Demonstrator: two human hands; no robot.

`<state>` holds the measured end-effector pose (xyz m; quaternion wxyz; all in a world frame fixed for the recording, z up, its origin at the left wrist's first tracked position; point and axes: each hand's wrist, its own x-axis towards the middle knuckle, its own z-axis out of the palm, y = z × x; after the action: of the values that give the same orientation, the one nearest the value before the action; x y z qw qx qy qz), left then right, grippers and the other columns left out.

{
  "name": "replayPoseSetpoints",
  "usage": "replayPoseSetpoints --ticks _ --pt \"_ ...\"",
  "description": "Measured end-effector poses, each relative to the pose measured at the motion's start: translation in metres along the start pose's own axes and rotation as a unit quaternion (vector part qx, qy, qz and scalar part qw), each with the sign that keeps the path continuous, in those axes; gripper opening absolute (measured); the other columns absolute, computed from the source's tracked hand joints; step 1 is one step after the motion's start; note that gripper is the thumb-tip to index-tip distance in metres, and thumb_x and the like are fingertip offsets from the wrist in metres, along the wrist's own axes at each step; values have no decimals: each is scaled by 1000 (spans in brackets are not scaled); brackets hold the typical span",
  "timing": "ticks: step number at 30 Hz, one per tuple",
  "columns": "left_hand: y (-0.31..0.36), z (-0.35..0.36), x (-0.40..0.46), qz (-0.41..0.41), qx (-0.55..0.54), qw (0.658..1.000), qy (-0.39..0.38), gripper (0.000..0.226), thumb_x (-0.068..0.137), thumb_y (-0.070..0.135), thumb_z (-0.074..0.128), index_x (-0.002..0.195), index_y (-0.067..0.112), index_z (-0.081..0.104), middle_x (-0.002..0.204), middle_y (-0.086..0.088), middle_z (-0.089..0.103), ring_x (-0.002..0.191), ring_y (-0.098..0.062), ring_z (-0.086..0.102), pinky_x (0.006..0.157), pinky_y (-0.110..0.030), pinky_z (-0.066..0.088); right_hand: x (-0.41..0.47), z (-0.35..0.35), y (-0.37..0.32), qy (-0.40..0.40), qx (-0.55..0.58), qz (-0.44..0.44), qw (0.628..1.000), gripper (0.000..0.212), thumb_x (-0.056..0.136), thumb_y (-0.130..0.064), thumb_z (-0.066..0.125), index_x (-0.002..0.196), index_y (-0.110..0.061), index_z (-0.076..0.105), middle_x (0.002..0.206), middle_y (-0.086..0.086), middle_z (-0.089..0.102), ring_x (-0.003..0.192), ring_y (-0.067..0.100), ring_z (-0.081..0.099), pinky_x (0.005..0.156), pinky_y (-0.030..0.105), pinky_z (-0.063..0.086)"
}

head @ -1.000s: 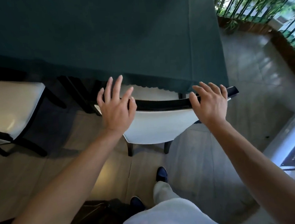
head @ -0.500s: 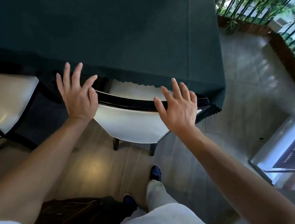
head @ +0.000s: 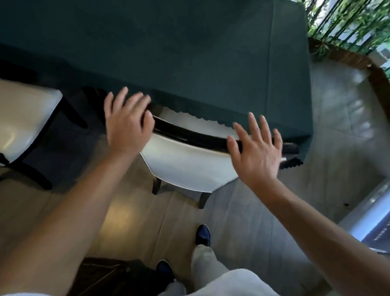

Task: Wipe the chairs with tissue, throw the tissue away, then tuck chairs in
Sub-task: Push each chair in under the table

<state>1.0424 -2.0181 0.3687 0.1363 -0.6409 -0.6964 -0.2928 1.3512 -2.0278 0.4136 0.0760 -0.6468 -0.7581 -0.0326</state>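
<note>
A white-padded chair with a black top rail stands pushed part-way under the table, which wears a dark green cloth; the cloth's scalloped hem hangs over the seat. My left hand lies with spread fingers on the left end of the rail. My right hand hovers flat and open by the right end of the rail, fingers apart; whether it touches the rail I cannot tell. Neither hand holds anything. No tissue is in view.
A second white-seated chair with a black frame stands pulled out at the left. Green railing and plants line the far right. A dark bag lies on the floor by my feet. A dark sign panel sits low right.
Both hands have loosened from the rail and opened flat. The chair's back sits closer to the table's edge, and the view has tilted and shifted.
</note>
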Motion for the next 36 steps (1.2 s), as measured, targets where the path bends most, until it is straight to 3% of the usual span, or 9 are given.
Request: replayPoseSetpoints --ticks 3,6,10,14,17,23,28,32,36 --pt "-37 -8 1 -11 19 999 -36 50 105 39 37 142 13 58 151 -7 54 146 -31 39 124 -49 19 13 -1 -28 4 -6 -46 999 67 102 -63 12 155 -32 40 171 3 18 159 26 8 125 54 14" --pt "-49 -9 7 -30 16 999 -34 55 105 39 34 149 10 49 159 -10 44 152 -32 30 125 -49 16 22 2 -39 34 -6 -68 997 76 102 -64 11 161 -19 28 171 6 17 159 26 9 125 54 16" --pt "-45 -9 7 -47 1 999 -24 57 105 41 32 151 9 44 164 -10 35 155 -35 20 125 -57 13 22 8 -39 81 -6 -79 993 71 104 -62 21 159 -18 34 169 10 24 157 30 16 124 53 20" --pt "19 5 2 15 -25 999 27 49 101 46 47 135 15 65 156 -9 47 151 -39 31 121 -63 18 5 19 26 120 -16 -25 992 61 105 -60 26 150 -27 50 165 6 33 157 31 19 124 59 15" --pt "55 16 1 2 -49 997 61 39 97 41 56 125 19 72 152 -8 52 149 -40 34 121 -63 18 0 23 56 161 -20 -11 987 54 106 -55 30 143 -28 59 160 6 43 155 33 24 122 62 17" --pt "17 13 3 -5 -23 1000 18 44 102 44 47 130 17 69 155 -11 48 151 -40 30 122 -61 17 13 30 24 191 -20 -49 980 45 106 -51 39 140 -32 62 158 5 46 152 35 31 120 60 22" --pt "13 22 13 -13 -50 998 41 29 96 32 56 112 16 75 154 -13 48 149 -39 35 122 -59 18 30 36 23 233 -30 -43 971 42 104 -46 44 134 -29 67 151 7 54 147 35 40 116 59 31" --pt "5 33 24 -5 -61 997 56 23 92 28 57 98 15 75 152 -12 50 147 -37 37 123 -56 17 38 33 15 191 -20 -27 981 41 104 -46 41 130 -32 70 154 7 51 150 35 35 119 60 24" --pt "-14 37 33 -3 -63 996 63 24 92 27 55 96 14 74 151 -10 52 146 -33 40 124 -54 17 37 32 -5 135 -4 3 991 54 107 -56 23 148 -35 51 159 4 45 155 31 24 123 56 15"
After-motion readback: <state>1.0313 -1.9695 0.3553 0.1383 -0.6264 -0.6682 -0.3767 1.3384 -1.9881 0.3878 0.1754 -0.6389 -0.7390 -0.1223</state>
